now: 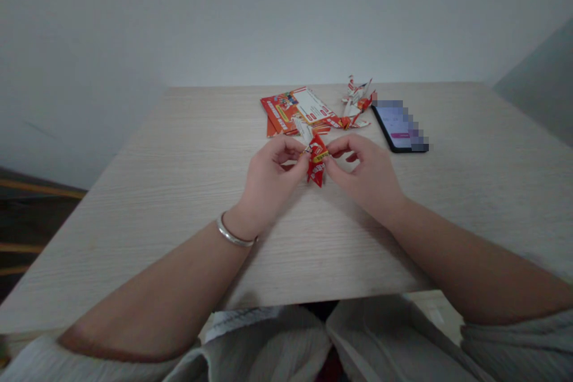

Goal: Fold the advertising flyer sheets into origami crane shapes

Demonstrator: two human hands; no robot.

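A small folded piece of red printed paper (317,161) is pinched between both my hands above the middle of the wooden table (179,191). My left hand (268,179), with a silver bangle on its wrist, grips the paper's left side with fingers closed. My right hand (364,176) pinches its right side, fingers curled. Just behind the hands lies a stack of red and white printed paper sheets (295,110). A finished folded paper figure (357,101) stands to the right of the sheets.
A dark phone (400,126) with its screen lit lies flat to the right of the papers. The table's near edge runs across at my forearms. A pale wall rises behind the table's far edge.
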